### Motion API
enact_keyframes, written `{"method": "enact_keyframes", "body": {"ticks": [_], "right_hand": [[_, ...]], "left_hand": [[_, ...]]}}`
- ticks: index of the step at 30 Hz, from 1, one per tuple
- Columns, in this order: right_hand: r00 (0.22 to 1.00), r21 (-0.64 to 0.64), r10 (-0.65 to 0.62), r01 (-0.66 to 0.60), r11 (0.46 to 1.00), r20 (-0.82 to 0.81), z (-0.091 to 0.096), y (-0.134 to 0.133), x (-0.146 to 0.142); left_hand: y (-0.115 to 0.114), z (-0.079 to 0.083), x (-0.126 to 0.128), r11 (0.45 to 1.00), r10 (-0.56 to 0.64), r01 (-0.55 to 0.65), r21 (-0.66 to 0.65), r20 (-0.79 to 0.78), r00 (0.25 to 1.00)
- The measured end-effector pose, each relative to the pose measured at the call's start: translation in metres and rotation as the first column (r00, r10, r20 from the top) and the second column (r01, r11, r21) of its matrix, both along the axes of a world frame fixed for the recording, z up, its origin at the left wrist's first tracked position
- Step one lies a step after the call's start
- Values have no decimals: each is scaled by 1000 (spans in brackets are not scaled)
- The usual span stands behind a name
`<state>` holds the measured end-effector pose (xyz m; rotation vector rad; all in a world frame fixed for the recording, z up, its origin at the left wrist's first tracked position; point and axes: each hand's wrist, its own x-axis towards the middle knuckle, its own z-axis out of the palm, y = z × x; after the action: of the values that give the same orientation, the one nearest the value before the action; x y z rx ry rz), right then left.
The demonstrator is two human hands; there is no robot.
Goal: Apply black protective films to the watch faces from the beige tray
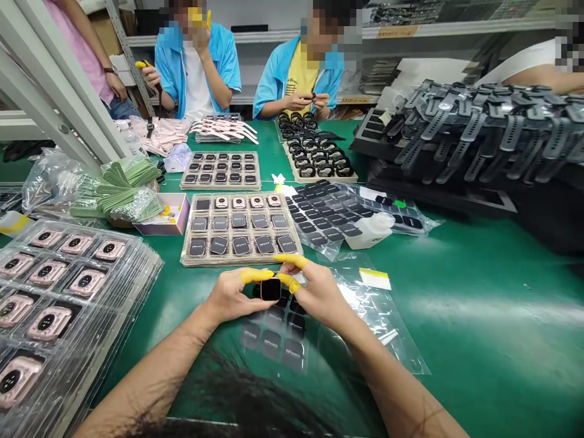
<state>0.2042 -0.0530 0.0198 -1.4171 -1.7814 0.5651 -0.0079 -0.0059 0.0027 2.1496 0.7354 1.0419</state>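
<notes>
My left hand and my right hand meet over the green table, both gripping a small smartwatch case with a dark screen facing up. Yellow finger cots cover my fingertips. Under my hands lies a clear plastic sheet carrying several dark screen films. Just beyond my hands sits a beige tray of watch cases, some rose-gold backs up, most with dark screens up.
Stacked clear trays of pink watch cases fill the left. A second tray, green straps in bags, a film sheet with a white bottle and racks of dark straps lie beyond. Other people work across the table.
</notes>
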Motion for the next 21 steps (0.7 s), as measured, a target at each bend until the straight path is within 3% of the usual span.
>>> {"method": "enact_keyframes", "body": {"ticks": [5,13,17,21], "right_hand": [[988,-50,-149,150,987,30,-4,2,5],[993,-21,-118,117,993,-32,4,2,0],[987,79,-158,156,985,20,5,1,0],[972,204,-180,148,968,150,4,0,1]], "left_hand": [[1,-3,1,999,-40,38,-30,-70,997],[0,2,1,996,-72,72,55,-11,997],[-2,2,3,994,-64,68,90,-46,997],[-4,1,3,998,-56,58,16,-97,994]]}}
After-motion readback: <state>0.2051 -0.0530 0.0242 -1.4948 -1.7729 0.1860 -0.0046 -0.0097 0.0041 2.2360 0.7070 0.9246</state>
